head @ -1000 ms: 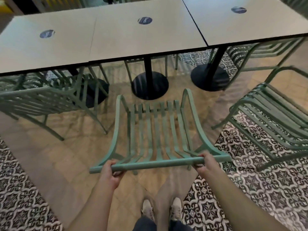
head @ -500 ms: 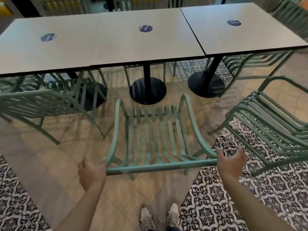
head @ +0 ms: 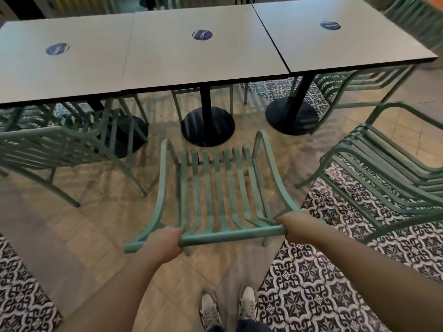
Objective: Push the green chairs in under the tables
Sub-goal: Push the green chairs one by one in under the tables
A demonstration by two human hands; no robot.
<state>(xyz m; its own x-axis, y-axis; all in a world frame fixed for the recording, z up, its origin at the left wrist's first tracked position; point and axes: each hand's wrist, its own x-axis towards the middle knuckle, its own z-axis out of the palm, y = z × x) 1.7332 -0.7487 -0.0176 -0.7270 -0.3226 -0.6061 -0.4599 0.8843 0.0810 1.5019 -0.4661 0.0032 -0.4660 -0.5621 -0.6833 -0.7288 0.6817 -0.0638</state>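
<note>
While both hands, left hand [head: 163,239] and right hand [head: 291,224], grip the centre green chair [head: 220,188] by its top rail, pushing straight probably rams the black pedestal base [head: 207,127] under the middle table [head: 203,56].

Ahead of my chair [head: 220,188] the floor is open up to the middle surface [head: 201,61]; its black pedestal base [head: 207,127] blocks the centre, and green chairs left [head: 60,149] and right [head: 383,168] narrow the sides.
</note>
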